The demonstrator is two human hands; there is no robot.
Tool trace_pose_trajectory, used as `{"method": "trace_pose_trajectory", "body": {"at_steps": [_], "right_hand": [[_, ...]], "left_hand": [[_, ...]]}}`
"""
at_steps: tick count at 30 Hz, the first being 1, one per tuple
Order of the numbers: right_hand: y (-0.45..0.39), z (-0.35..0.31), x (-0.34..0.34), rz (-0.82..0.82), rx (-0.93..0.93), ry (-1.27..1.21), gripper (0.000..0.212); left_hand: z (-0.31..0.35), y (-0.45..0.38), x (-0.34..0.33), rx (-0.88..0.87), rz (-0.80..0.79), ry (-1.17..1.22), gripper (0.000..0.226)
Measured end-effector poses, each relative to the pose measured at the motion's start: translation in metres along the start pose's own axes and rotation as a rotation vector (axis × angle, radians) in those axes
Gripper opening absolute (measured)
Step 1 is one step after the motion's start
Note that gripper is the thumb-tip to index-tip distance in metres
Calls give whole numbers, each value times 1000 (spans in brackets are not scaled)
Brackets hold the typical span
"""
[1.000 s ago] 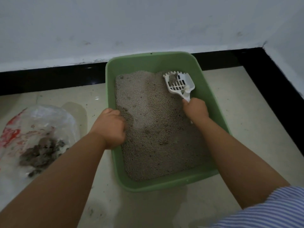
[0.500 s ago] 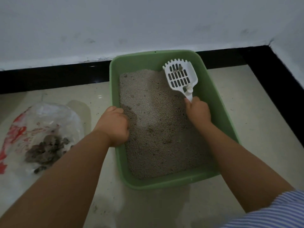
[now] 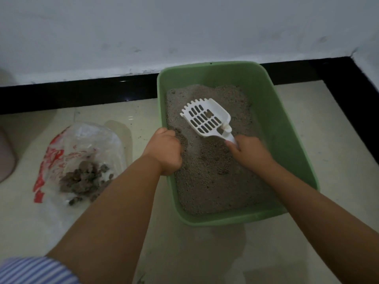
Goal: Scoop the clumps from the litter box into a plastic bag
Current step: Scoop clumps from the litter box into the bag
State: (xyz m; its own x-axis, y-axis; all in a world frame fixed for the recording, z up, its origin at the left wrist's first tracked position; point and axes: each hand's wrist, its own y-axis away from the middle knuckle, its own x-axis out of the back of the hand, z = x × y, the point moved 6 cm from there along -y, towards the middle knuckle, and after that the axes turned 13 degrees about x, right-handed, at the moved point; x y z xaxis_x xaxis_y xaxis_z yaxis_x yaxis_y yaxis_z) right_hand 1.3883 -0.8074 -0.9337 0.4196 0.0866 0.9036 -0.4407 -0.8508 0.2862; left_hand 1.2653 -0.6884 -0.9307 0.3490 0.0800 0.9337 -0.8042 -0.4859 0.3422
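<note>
scoop [image 3: 206,120] swung left from box's far right since half second ago, two small clumps [image 3: 208,114] aboard; right hand [image 3: 249,152] fisted on handle; left hand [image 3: 167,153] still clenched on litter box [image 3: 287,128] rim.

We see the right hand [image 3: 249,152] holding a white slotted scoop [image 3: 206,119] above the litter in the green litter box [image 3: 287,128]. The left hand [image 3: 167,152] grips its left rim. Beside it, the plastic bag [image 3: 82,160] holds grey clumps [image 3: 84,179].
</note>
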Motion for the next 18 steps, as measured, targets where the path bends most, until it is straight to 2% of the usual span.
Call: {"method": "trace_pose_trajectory", "body": {"at_steps": [8,15,18], "right_hand": [[-54,-43,5,-33,-145,-24,39],[-81,-60,1,-40,-165,31,30],[-78,-61,-8,-11,-167,19,34]], "left_hand": [[-2,0,3,-24,5,47,32],[-2,-3,0,-43,17,58,33],[-2,-2,1,-50,19,49,34]]}}
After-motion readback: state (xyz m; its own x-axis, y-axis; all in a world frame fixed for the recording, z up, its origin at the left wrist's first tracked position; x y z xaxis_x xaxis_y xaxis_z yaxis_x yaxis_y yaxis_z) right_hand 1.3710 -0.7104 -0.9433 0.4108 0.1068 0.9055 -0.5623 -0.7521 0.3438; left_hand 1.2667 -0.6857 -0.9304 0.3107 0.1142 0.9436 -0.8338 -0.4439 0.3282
